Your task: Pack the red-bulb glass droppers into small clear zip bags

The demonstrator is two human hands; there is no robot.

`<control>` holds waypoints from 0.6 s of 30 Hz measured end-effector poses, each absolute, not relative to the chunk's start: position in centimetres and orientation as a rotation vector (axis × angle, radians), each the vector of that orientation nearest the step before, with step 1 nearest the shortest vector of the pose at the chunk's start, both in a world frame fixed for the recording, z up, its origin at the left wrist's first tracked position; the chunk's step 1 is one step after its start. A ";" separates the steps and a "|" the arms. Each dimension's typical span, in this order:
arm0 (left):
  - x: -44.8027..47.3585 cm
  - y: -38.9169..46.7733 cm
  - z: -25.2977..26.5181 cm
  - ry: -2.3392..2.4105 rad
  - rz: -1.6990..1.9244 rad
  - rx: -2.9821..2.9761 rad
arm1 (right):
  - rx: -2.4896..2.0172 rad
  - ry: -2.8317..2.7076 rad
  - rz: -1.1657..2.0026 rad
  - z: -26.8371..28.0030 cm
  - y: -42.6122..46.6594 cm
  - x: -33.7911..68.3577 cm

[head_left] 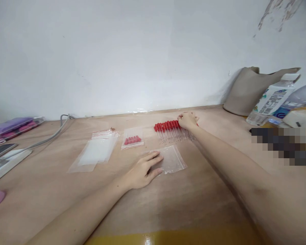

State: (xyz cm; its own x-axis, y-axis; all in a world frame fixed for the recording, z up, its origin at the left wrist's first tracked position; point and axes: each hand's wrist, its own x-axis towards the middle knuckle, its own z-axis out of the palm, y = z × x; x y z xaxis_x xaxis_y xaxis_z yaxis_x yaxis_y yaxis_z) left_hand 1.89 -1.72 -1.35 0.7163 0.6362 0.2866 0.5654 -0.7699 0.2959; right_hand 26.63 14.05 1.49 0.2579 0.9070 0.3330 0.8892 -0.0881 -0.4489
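My left hand [145,170] lies with its fingers spread on the left part of a clear zip-lock bag [172,160], which is flat on the table. Beyond that bag is a row of thin clear droppers with red bulbs [168,126], side by side with their tips toward me. At the right end of this row my right hand [188,120] is closed, its fingers curled among the red bulbs; what it grips is hidden by the hand. Another small bag [133,139], left of the row, has several red bulbs in it or under it; I cannot tell which.
A fanned stack of clear zip-lock bags [98,151] lies left of centre. On the far left are a power strip [12,165], a grey cable [49,137], a phone [2,150] and a purple packet [12,125]. A grey container [244,92] and plastic bottles [272,98] stand at the right.
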 end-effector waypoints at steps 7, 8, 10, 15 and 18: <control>2.0 -1.8 -0.5 1.027 0.361 2.768 | -1.283 -1.461 0.634 3.7 8.8 28.1; 2.1 -1.8 -0.5 1.027 0.355 2.767 | -1.201 -1.416 0.706 3.4 7.5 28.4; 2.1 -1.7 -0.6 1.028 0.347 2.765 | -1.132 -1.322 0.742 2.4 5.2 28.9; 2.3 -1.7 -0.5 1.017 0.341 2.765 | -1.067 -1.073 0.827 -1.2 2.1 29.1; 2.4 -1.7 -0.3 1.009 0.349 2.765 | -1.052 -0.947 0.904 -2.4 1.9 28.8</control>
State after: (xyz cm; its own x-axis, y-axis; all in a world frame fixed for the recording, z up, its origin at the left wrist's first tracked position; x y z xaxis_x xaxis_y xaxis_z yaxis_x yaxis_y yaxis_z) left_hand 2.39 -1.72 -0.26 0.7425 0.6510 0.1579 0.6094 -0.7543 0.2443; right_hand 28.75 1.90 -2.38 0.3264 0.9266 0.1867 -0.1438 0.2439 -0.9591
